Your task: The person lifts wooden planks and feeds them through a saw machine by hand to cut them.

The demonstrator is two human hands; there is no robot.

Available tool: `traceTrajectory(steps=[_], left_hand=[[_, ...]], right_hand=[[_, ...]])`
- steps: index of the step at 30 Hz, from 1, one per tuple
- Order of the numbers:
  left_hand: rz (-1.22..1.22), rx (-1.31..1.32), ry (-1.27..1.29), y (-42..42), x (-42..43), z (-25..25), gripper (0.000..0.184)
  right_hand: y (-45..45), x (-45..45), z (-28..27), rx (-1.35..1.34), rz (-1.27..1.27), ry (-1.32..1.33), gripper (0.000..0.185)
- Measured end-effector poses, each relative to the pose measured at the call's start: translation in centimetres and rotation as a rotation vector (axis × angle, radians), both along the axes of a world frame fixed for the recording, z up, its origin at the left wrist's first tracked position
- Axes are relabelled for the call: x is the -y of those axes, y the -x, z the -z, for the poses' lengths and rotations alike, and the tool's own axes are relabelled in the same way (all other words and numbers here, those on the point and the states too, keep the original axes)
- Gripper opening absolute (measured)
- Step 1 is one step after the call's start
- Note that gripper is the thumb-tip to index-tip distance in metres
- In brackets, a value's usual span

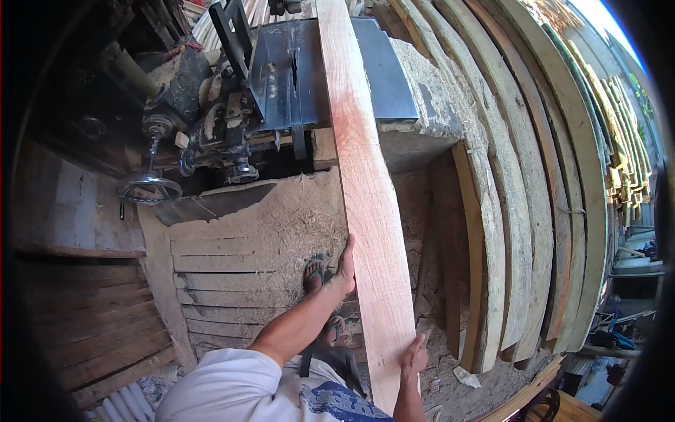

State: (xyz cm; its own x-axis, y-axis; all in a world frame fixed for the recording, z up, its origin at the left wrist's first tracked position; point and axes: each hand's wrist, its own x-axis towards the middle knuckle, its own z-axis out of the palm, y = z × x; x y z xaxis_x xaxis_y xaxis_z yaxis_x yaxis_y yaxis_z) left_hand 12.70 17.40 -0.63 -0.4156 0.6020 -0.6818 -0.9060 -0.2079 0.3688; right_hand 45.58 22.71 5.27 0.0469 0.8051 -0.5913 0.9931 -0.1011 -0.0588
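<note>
A long, pale wooden plank (373, 204) runs from close to my body up over the dark metal machine table (388, 81). My left hand (346, 267) grips the plank's left edge about midway along the visible length, thumb side up and fingers partly hidden beneath. Nearer to me, my right hand (413, 357) holds the right edge close to the plank's near end. The plank's far end passes out of view at the top. A reddish patch marks its upper face over the front of the table.
Left of the plank, the machine has a black upright bracket (235, 53) and a metal handwheel (150, 188). Several thick timber beams (517, 176) lie along the right. Sawdust (295, 218) covers the slatted floor (218, 281) around my sandalled feet.
</note>
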Motion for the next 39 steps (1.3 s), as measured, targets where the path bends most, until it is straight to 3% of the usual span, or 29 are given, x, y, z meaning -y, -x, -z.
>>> traceTrajectory(steps=[1,3,4,5,7,8,9,10,13,17,21,23,25,26,28,29,30,31,32,33,35,38,39], left_hand=[[-0.027,0.022,-0.069,-0.3,-0.4,-1.5,0.096],[0.066,-0.115,0.058,-0.9,-0.9,-4.8,0.094],[0.167,-0.27,0.13,-1.6,-1.0,-6.9,0.094],[0.445,-0.409,0.193,-2.0,-1.4,-9.0,0.1],[0.446,-1.244,0.481,-5.5,-3.2,-7.2,0.103],[0.621,-1.402,0.559,-5.8,-3.2,-8.6,0.109],[0.808,-1.535,0.635,-6.8,-2.9,-10.1,0.114],[0.617,-1.693,0.648,-7.7,-3.3,-8.3,0.116],[0.734,-1.719,0.8,-7.1,-3.8,-10.9,0.109],[0.739,-1.758,0.827,-6.9,-3.6,-10.0,0.109],[0.652,-1.747,0.775,-6.9,-2.7,-8.9,0.113],[0.563,-1.68,0.664,-6.1,-1.6,-9.2,0.114],[0.473,-1.448,0.538,-5.1,0.0,-10.9,0.11],[0.404,-1.34,0.5,-5.3,0.7,-10.6,0.108],[0.294,-1.086,0.42,-5.3,2.4,-10.8,0.103],[0.215,-0.798,0.308,-5.4,2.6,-8.8,0.094],[0.221,-0.637,0.284,-4.5,3.0,-10.0,0.087],[0.233,-0.464,0.259,-4.3,3.7,-11.3,0.08],[0.175,-0.312,0.19,-4.1,4.5,-9.8,0.072],[0.179,-0.249,0.123,-4.0,5.1,-8.3,0.073],[0.026,0.17,-0.154,-3.1,5.6,-4.6,0.077],[0.017,0.142,-0.059,-1.2,6.0,-1.1,0.091],[0.008,0.238,-0.122,1.3,7.1,1.6,0.096]], right_hand=[[-0.2,-0.6,1.6,-0.147,-0.004,0.041,0.082],[-2.7,-0.4,6.8,-0.434,-0.005,0.136,0.088],[-5.5,0.4,12.0,-0.406,0.07,0.385,0.083],[-8.1,0.4,16.8,-0.392,0.14,0.62,0.078],[-7.2,2.2,15.7,-1.109,0.285,1.596,0.061],[-6.5,2.8,14.7,-1.071,0.427,1.849,0.06],[-5.2,3.5,12.5,-0.942,0.566,1.912,0.06],[-3.8,3.6,10.7,-0.822,0.683,1.948,0.059],[-0.1,4.3,7.1,-0.632,0.792,2.004,0.057],[2.7,5.5,4.6,-0.546,0.856,2.055,0.054],[3.4,5.9,1.5,-0.62,0.889,1.968,0.052],[3.0,5.7,-0.7,-0.809,0.767,1.812,0.048],[1.8,6.0,-0.3,-0.827,0.845,1.77,0.047],[1.5,6.2,-2.3,-0.896,0.544,1.379,0.048],[-5.5,4.4,10.3,-0.929,0.491,1.351,0.061],[-8.9,3.6,16.3,-0.945,0.464,1.336,0.067],[-5.3,3.3,10.1,-0.732,0.159,0.758,0.077],[-1.1,3.1,4.0,-0.455,0.024,0.409,0.086],[0.7,2.7,1.5,-0.285,-0.03,0.23,0.096],[2.0,2.5,-0.5,-0.173,-0.059,0.101,0.106],[1.9,1.2,-0.4,-0.163,-0.077,0.062,0.104],[-0.3,0.9,3.7,-0.161,-0.188,-0.083,0.101],[-0.3,0.8,4.6,-0.194,-0.2,-0.093,0.101]])
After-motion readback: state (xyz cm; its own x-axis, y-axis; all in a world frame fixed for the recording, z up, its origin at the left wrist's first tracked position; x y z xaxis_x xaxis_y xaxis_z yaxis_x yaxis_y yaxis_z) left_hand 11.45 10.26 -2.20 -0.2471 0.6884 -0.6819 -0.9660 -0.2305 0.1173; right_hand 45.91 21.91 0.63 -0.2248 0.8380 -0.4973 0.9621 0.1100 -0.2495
